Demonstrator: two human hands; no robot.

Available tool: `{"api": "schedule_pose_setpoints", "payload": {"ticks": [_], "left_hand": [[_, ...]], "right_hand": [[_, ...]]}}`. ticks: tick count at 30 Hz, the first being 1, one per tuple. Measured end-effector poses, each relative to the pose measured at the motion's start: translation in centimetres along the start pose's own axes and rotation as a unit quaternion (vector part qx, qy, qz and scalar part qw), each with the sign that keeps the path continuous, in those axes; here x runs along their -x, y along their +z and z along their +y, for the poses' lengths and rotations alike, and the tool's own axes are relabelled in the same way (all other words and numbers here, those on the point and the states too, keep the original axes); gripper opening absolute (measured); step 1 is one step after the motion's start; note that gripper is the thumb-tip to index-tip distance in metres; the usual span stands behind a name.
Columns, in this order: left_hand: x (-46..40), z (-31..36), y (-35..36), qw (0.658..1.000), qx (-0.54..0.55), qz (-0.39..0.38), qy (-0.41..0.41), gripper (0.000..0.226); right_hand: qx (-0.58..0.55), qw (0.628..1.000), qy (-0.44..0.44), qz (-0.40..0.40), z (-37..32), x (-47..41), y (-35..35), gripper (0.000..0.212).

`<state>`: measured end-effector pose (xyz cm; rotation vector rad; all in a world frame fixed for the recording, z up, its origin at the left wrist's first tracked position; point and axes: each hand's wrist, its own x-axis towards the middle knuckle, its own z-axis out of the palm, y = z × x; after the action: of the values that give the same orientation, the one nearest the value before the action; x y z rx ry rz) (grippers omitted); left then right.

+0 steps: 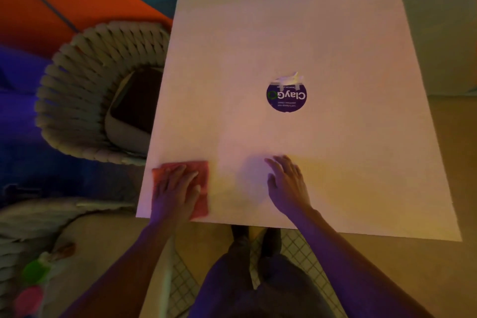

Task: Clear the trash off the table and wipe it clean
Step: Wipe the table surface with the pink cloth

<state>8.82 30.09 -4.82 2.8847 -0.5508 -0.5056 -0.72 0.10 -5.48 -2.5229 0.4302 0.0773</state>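
A square white table (348,162) fills the middle of the head view. A red cloth (201,170) lies flat at its near left corner, and my left hand (175,188) presses down on it with fingers spread. My right hand (286,183) rests flat on the bare tabletop near the front edge, fingers straight, holding nothing. In the table's centre is a round purple sticker (286,99) with white lettering; a small crumpled white scrap (289,79) sits at its far edge.
A woven rope chair (85,90) with a dark seat cushion stands against the table's left side. Another woven seat (36,240) at lower left carries small green and pink objects. My legs and shoes (255,237) are under the near edge.
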Motion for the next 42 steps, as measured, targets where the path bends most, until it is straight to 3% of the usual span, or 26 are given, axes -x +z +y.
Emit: {"api": "schedule_pose_setpoints", "payload": {"ticks": [4, 9, 19, 24, 29, 32, 37, 42], "left_hand": [[0.2, 0.7, -1.5, 0.999, 0.031, 0.027, -0.037, 0.037], [0.3, -0.2, -3.7, 0.991, 0.050, -0.004, -0.126, 0.045], [-2.4, -2.4, -4.7, 0.994, 0.023, -0.078, -0.078, 0.073], [-3.8, -4.9, -4.1, 0.996, -0.043, -0.081, -0.008, 0.076], [-3.5, -6.7, -4.2, 0.998, -0.038, -0.040, 0.039, 0.037], [-2.7, -9.5, -3.8, 0.998, 0.005, -0.002, 0.061, 0.034], [-2.0, -13.9, -4.6, 0.992, 0.125, 0.005, 0.019, 0.033], [-2.1, -16.9, -6.5, 0.970, 0.232, 0.028, -0.068, 0.026]], "right_hand": [[-0.012, 0.998, -0.023, -0.059, -3.4, -1.4, 0.1, 0.040], [-0.036, 0.988, -0.027, -0.146, -7.9, -2.8, 0.7, 0.039], [0.017, 0.977, -0.012, -0.211, -15.0, -6.2, 4.3, 0.055], [0.045, 0.982, 0.037, -0.179, -17.2, -6.8, 6.1, 0.042], [0.058, 0.987, 0.081, -0.129, -18.3, -6.0, 7.5, 0.015], [0.063, 0.990, 0.072, -0.103, -19.1, -5.4, 8.1, 0.014], [0.057, 0.995, 0.023, -0.078, -22.1, -6.5, 8.7, 0.012], [-0.056, 0.995, 0.006, -0.081, -26.1, -9.3, 9.7, 0.015]]}}
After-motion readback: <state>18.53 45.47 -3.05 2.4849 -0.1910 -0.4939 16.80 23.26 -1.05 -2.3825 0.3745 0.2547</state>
